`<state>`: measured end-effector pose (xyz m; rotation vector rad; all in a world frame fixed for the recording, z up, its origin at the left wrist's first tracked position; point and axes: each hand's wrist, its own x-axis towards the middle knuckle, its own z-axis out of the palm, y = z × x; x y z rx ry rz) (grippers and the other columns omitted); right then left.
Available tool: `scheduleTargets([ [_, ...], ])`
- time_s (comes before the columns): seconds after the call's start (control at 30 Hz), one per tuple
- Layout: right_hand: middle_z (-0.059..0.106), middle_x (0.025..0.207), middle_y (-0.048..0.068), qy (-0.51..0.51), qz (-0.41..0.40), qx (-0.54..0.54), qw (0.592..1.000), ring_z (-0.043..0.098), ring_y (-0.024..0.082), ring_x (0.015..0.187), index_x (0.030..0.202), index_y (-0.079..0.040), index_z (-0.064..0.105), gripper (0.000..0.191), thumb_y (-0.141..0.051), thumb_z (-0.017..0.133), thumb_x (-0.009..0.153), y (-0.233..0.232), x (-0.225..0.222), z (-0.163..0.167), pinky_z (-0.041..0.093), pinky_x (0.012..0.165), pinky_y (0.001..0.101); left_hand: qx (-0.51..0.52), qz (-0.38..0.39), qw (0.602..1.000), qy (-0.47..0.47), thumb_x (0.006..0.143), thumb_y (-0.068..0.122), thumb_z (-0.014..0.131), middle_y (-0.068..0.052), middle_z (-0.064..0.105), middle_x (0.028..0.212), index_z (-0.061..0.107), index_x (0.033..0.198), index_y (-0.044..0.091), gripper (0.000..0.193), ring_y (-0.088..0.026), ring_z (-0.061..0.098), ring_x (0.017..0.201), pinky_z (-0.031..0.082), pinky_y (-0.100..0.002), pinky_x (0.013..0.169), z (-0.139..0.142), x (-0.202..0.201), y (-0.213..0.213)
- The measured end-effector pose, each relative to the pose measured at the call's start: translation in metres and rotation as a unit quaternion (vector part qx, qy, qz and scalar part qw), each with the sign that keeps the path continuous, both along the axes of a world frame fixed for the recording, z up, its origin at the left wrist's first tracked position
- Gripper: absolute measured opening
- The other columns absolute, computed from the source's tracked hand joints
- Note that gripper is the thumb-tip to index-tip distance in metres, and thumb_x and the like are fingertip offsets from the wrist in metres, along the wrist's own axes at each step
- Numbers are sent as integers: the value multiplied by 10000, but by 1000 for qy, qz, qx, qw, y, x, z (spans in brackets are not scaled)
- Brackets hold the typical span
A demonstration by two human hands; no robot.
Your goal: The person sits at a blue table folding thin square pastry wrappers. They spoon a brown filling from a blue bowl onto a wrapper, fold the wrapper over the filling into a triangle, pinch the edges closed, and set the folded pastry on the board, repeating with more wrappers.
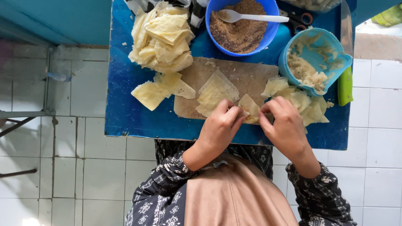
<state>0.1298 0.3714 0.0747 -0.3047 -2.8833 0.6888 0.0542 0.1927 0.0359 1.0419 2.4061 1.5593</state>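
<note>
At the near edge of the blue table (125, 104), both hands work one small pastry piece (250, 108) lying on the wooden board (247, 77); the left hand (220, 125) has its grip closed to a pinch on the piece's left side, and the right hand (284, 125) pinches its right side, fingertips of the two nearly meeting. Just left of it on the board lies a folded stack of wrappers (215, 92); a bigger heap of wrappers (161, 37) fills the far left corner, and finished pieces (307, 104) crowd the right edge under the light blue tub (331, 46). At the far edge stands a blue bowl of brown crumbs (240, 29) with a white spoon (251, 17).

The sheet looks thin, so a hard pinch may well tear it; a loose fold could let filling leak; and the piece sits near the board's front edge, where a slip might push it off.
</note>
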Motion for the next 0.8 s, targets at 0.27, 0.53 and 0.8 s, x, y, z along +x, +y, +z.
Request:
scheduleTargets([
  [0.27,702,873,23,-20,-43,-262,964,645,105,795,1042,-26,690,110,-58,692,937,-2,3,-2,510,698,254,-3,3,1000,0,933,124,735,-129,582,1008,645,999,62,128,-341,656,853,537,-427,725,-1,1,-1],
  [0.53,703,924,29,11,-17,-259,966,650,96,823,1136,-19,651,260,-14,730,888,-11,1,-9,510,733,251,-13,2,1000,-11,900,96,743,-136,559,1064,585,1157,76,302,-358,659,900,546,-434,745,-3,2,-1],
  [0.8,633,957,83,34,41,-202,978,662,177,849,1009,-31,673,174,37,730,860,-11,-2,-16,543,738,283,15,4,999,39,892,52,726,-145,558,1208,599,1215,78,349,-343,666,940,558,-415,754,-3,2,-4],
])
